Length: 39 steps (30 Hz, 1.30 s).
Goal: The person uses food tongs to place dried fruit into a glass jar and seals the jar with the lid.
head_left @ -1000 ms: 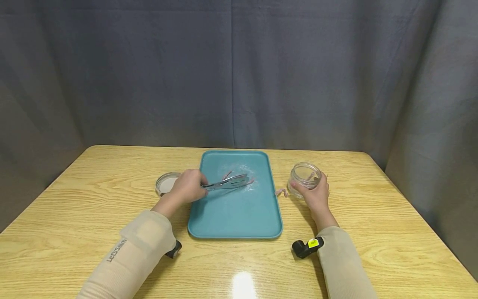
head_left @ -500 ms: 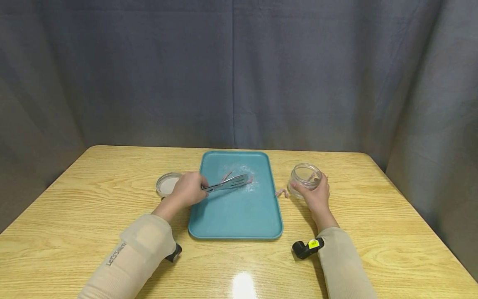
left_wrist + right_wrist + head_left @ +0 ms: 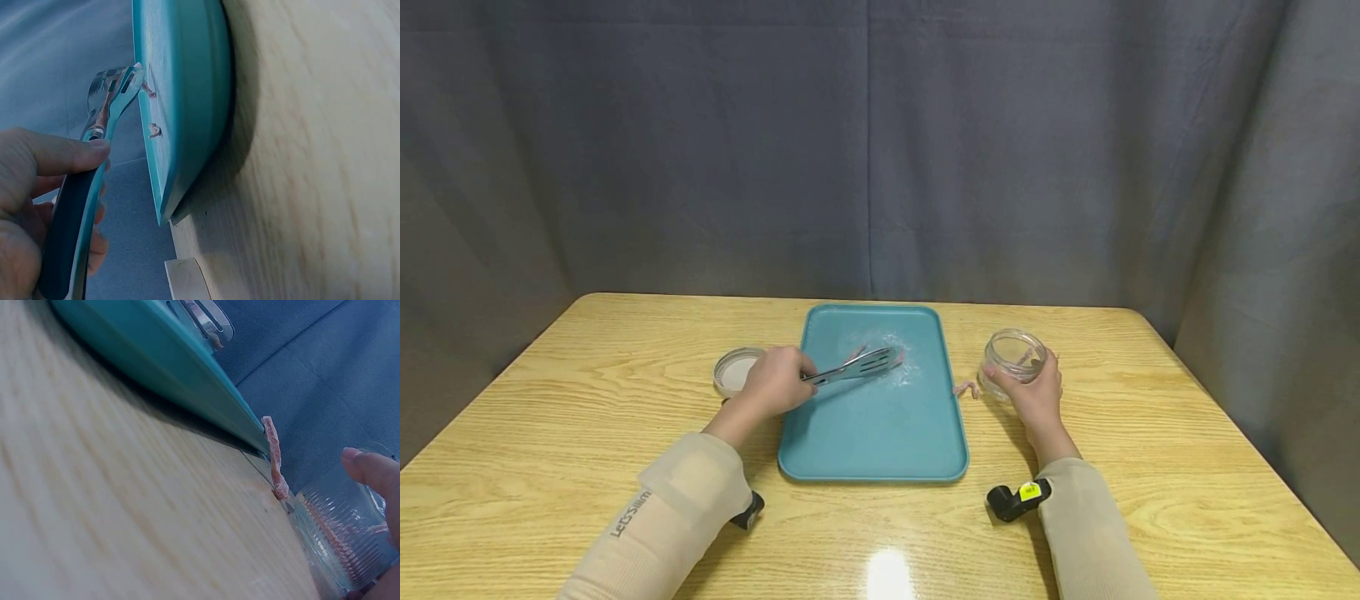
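My left hand (image 3: 777, 380) grips slotted metal tongs (image 3: 842, 371), whose black handle (image 3: 67, 225) shows in the left wrist view. The tongs reach over the blue-green tray (image 3: 880, 442), and a pinkish, powder-dusted strip (image 3: 899, 359) shows right at their tip. Another such strip (image 3: 858, 351) lies on the tray behind them. With thumb and fingers around it, my right hand (image 3: 1039, 396) holds a clear glass jar (image 3: 997, 380) upright. Inside the ribbed jar (image 3: 340, 540), more pinkish matter shows through the glass.
One bent pink strip (image 3: 275, 459) hangs over the tray's right edge down to the wooden table (image 3: 880, 521), close to the jar. A round jar lid (image 3: 734, 371) lies left of the tray, partly behind my left hand. White powder (image 3: 904, 375) dusts the tray.
The two halves of the tongs have come closer together at the pink strip, and their slotted face has turned into view. My right hand and the jar have stayed in place.
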Each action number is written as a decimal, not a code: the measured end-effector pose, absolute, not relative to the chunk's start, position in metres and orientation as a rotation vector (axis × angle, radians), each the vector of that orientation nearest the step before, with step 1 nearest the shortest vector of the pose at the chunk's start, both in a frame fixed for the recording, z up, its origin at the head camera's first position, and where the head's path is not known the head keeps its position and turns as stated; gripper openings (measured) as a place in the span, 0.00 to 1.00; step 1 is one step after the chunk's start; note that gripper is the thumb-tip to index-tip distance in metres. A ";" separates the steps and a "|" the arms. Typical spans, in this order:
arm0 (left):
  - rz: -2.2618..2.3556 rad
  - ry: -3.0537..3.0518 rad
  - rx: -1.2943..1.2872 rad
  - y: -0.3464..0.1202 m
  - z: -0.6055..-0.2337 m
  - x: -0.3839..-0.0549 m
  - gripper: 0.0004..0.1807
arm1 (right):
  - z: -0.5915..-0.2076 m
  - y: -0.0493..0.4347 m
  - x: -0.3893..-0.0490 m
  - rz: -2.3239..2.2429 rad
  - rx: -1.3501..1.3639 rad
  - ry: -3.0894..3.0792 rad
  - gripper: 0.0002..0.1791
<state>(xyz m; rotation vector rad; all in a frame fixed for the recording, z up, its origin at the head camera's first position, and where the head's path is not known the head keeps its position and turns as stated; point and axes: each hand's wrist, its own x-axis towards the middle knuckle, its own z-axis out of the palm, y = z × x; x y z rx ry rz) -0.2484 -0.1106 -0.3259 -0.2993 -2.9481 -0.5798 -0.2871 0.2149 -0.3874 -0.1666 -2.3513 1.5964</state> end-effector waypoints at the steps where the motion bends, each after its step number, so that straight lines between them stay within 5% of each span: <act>1: -0.586 -2.948 -0.293 -0.111 -0.326 -0.248 0.07 | -0.388 0.215 -0.287 1.597 -0.163 -2.351 0.53; 39: -0.757 -2.749 -0.377 -0.082 -0.282 -0.265 0.07 | -0.389 0.215 -0.288 1.616 -0.122 -2.307 0.50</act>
